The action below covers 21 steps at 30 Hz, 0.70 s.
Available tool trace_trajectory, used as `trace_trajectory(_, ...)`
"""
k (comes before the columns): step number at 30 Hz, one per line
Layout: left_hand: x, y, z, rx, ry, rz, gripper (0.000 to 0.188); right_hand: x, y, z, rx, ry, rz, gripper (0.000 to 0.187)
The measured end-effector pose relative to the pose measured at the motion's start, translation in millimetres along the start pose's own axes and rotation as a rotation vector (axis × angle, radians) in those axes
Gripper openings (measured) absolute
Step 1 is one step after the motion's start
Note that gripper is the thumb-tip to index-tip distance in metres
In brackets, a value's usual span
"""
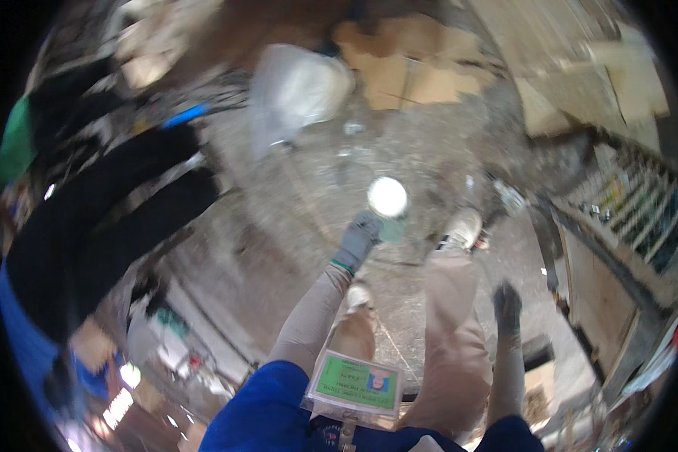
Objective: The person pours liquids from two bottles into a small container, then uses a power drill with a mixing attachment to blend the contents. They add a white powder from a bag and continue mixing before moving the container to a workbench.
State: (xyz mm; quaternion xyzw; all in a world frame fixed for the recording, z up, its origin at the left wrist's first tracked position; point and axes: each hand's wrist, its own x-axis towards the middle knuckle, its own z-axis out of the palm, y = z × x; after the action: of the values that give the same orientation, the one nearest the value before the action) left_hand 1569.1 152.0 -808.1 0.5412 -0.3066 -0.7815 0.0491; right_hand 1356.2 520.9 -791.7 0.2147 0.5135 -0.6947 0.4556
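Observation:
My left hand (360, 235), in a grey glove with a green cuff, reaches out over the floor. Its fingers are closed at the edge of a pale green see-through container (392, 229). A bright white disc (388, 197), perhaps the container's round end, shows just beyond it; blur hides the exact shape. My right hand (507, 307), in a dark grey glove, hangs beside my right leg, away from other things. Its fingers point down toward the floor, slightly blurred, and nothing shows in them.
A person in black trousers (105, 203) stands close on the left. On the grey floor (279, 248) lie a whitish plastic bag (297, 87) and flattened cardboard (407, 71) ahead. At right stand a slatted metal rack (640, 203) and a brown panel (595, 279). Clutter (188, 339) lies left.

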Motion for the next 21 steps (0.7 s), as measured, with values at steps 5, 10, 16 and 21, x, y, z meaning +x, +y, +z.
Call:
trace_trajectory(5, -190, 105, 3, -0.376, -0.008, -0.115, 0.02, -149, -37, 5, -0.554, 0.16, 0.468, 0.012)
trace_trajectory(10, -371, 205, 27, -0.47, -0.063, -0.04, 0.03, -167, -114, 131, -0.993, -0.091, 0.49, 0.013)
trace_trajectory(16, -551, 244, 35, -0.611, -0.11, 0.29, 0.056, -186, -160, 333, -1.421, -0.543, 0.367, 0.015)
trace_trajectory(21, -660, 205, 19, -0.942, -0.002, 0.519, 0.064, -234, -148, 422, -1.692, -0.718, 0.239, 0.017)
